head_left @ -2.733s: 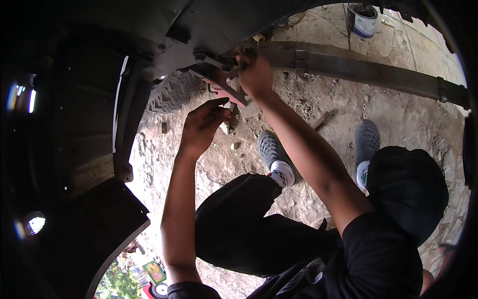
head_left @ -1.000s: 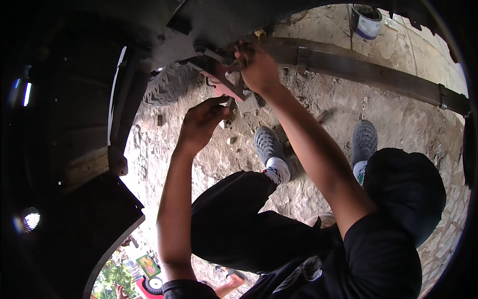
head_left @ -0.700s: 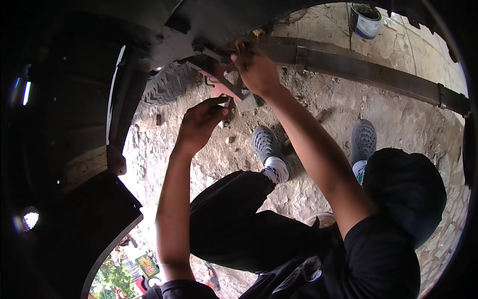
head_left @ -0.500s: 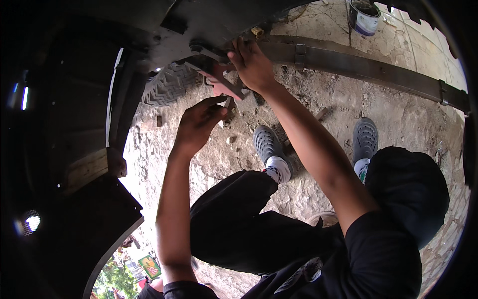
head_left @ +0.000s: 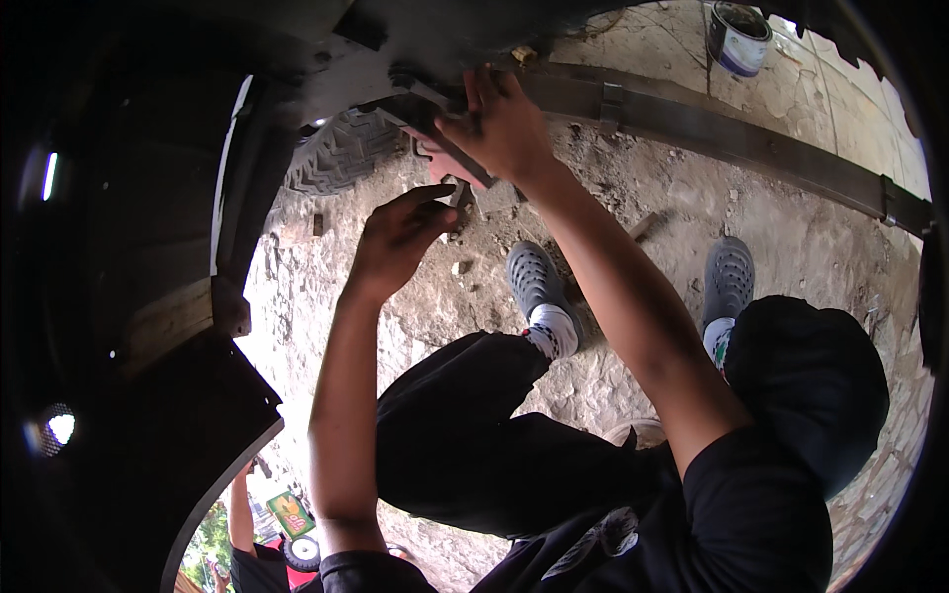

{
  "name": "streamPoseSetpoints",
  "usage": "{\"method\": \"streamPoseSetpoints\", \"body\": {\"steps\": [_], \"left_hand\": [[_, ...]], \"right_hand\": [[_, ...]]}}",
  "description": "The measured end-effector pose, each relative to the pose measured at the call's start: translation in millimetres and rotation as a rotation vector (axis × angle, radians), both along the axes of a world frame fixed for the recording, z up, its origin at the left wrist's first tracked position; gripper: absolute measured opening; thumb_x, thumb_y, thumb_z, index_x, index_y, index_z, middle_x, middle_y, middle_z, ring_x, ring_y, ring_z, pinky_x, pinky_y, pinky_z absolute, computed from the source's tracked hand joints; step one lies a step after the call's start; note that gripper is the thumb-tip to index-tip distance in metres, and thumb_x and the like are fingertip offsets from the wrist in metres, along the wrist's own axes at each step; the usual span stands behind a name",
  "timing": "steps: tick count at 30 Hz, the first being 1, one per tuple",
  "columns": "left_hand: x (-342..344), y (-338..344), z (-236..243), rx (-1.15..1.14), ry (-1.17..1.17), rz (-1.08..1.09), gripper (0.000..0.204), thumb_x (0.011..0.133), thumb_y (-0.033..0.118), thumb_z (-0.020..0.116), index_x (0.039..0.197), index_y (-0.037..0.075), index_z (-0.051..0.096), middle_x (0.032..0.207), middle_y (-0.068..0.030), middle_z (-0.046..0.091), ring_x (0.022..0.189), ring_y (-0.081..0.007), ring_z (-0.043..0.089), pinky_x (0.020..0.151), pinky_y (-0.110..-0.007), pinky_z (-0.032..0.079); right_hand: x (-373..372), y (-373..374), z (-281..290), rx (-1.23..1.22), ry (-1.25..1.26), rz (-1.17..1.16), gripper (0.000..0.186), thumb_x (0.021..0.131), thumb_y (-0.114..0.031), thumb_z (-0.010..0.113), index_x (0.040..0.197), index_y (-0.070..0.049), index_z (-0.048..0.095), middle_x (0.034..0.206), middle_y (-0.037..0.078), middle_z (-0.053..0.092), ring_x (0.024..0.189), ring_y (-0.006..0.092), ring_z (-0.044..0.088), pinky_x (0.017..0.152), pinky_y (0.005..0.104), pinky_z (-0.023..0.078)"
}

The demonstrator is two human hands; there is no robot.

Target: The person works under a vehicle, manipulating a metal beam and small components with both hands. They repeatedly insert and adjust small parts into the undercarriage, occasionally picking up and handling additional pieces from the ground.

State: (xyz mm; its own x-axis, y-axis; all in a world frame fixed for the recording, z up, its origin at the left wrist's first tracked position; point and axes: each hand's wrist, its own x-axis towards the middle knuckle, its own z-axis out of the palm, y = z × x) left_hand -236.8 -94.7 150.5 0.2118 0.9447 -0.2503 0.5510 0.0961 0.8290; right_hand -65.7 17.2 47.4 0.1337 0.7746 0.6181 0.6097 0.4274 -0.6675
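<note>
At the top centre of the head view, my right hand [head_left: 504, 133] reaches up to a bolted dark and pink metal bracket [head_left: 435, 163] under a dark body panel [head_left: 356, 69]. Its fingers are bent against the metal, their grip partly hidden. My left hand [head_left: 400, 237] is just below the bracket, thumb and forefinger curved round something small and dark that I cannot make out. A treaded tyre [head_left: 336, 148] is behind the bracket, left of my hands.
A long steel beam [head_left: 741, 148] crosses at upper right, below a paint tin [head_left: 738, 44]. My grey shoes [head_left: 534, 277] rest on rough ground [head_left: 652, 257]. A dark housing [head_left: 119, 296] fills the left. Another person's arm [head_left: 240, 509] shows at lower left.
My right hand has shifted slightly up, its thumb moving left over the bracket. My left hand is almost unmoved. The other person's arm has risen into view at lower left.
</note>
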Motion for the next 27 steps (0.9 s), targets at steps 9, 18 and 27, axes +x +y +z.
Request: {"method": "streamPoseSetpoints", "body": {"steps": [9, 18, 27], "left_hand": [[5, -5, 4, 0.001, 0.038, -0.013, 0.039, 0.098, 0.018, 0.073, 0.131, -0.001, 0.064, 0.104, -0.0089, 0.075, 0.097, -0.0116, 0.069, 0.089, -0.028, 0.054], [14, -2, 9, 0.015, 0.084, -0.034, 0.042, 0.097, 0.021, 0.074, 0.130, -0.003, 0.065, 0.105, -0.0097, 0.076, 0.096, -0.0130, 0.071, 0.088, -0.028, 0.055], [4, -1, 5, -0.018, 0.033, -0.032, 0.041, 0.098, 0.017, 0.073, 0.133, -0.002, 0.063, 0.103, -0.0086, 0.075, 0.095, -0.0126, 0.070, 0.090, -0.028, 0.054]], "right_hand": [[5, 16, 6, -0.125, -0.135, 0.028, 0.076, 0.084, -0.055, 0.069, 0.135, -0.001, 0.053, 0.130, 0.023, 0.061, 0.114, 0.0366, 0.066, 0.079, 0.0480, 0.063], [23, 26, 15, -0.340, -0.149, 0.139, 0.095, 0.086, -0.057, 0.065, 0.154, 0.003, 0.034, 0.133, 0.027, 0.056, 0.104, 0.0401, 0.071, 0.082, 0.0492, 0.063], [21, 13, 6, -0.134, -0.109, 0.144, 0.089, 0.086, -0.057, 0.064, 0.149, 0.002, 0.044, 0.140, 0.026, 0.054, 0.114, 0.0419, 0.067, 0.084, 0.0488, 0.062]]}}
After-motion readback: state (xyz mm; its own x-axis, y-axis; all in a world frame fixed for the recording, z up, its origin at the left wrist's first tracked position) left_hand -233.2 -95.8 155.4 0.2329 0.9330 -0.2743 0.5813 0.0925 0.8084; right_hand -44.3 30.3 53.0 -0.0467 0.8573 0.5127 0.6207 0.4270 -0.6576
